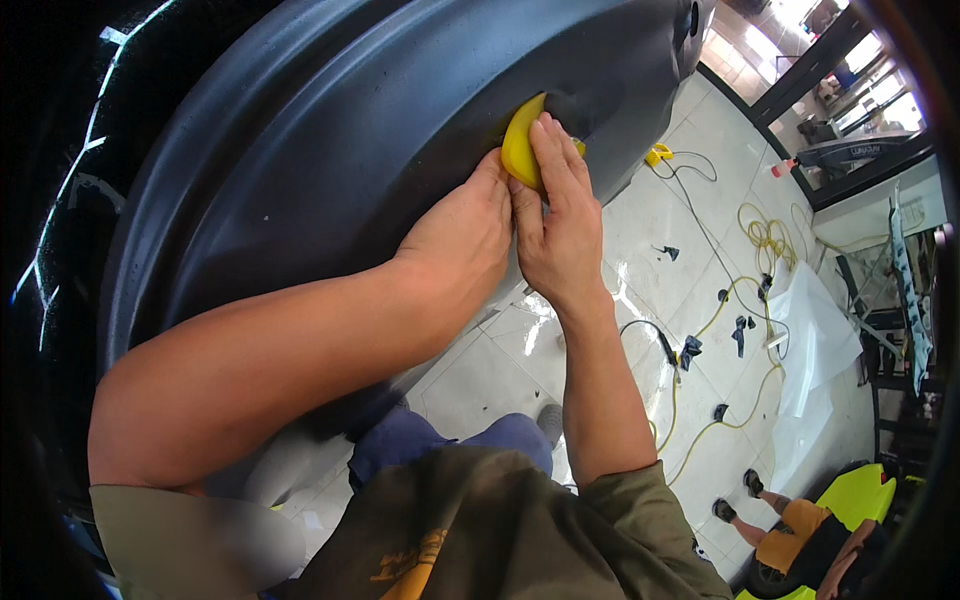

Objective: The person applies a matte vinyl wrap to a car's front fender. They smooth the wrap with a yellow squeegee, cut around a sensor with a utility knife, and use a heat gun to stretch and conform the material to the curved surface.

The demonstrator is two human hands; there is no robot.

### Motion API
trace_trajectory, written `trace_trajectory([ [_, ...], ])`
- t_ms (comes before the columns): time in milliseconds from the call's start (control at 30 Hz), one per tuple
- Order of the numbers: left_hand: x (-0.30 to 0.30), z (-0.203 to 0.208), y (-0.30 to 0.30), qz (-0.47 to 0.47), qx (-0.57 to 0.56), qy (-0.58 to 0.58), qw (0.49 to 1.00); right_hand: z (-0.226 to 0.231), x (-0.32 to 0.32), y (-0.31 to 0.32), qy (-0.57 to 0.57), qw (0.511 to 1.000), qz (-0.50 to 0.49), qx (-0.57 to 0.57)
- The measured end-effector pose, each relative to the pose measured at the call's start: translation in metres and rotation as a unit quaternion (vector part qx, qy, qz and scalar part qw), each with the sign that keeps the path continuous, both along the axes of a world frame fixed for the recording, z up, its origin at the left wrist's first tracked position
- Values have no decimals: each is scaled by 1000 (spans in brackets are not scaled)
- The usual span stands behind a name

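Observation:
A large curved matte dark panel [330,140], which looks like a car bumper, fills the upper middle of the view. Against its right part, a yellow squeegee [522,143] is pressed on edge. My right hand [562,225] grips it from the right, fingers stretched over its face and thumb below. From the lower left, my left hand [462,222] closes on its lower end, touching the right hand; some of its fingertips are hidden. A wrinkle or dent shows in the surface just beyond the squeegee.
Glossy black bodywork [60,180] borders the panel on the left. Yellow hose [768,240], dark cables and several black scraps [690,350] lie on the tiled floor at right, beside a translucent sheet [805,360]. A person in orange shorts [795,535] is near a bright green vehicle [858,505].

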State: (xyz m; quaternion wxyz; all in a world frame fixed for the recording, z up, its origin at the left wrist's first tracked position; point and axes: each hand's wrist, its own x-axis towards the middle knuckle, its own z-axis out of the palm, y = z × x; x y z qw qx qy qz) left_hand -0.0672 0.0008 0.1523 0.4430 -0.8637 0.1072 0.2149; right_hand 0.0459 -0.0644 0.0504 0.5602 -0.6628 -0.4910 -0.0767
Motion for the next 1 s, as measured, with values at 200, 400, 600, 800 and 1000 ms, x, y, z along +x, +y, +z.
trace_trajectory([
  [200,-10,-2,-5,13,-10,-1,1000,3,-8,-5,38,999,17,-22],
  [400,-15,-4,4,-21,-84,-56,995,5,-5,-14,38,998,50,-24],
  [600,-44,20,13,-57,-252,-145,955,0,-13,-31,-10,995,100,-18],
  [800,-31,36,-9,-44,-295,-285,911,0,12,-32,-171,973,-138,76],
  [1000,11,7,8,-27,-184,-287,940,-29,40,7,-283,952,-57,106],
])
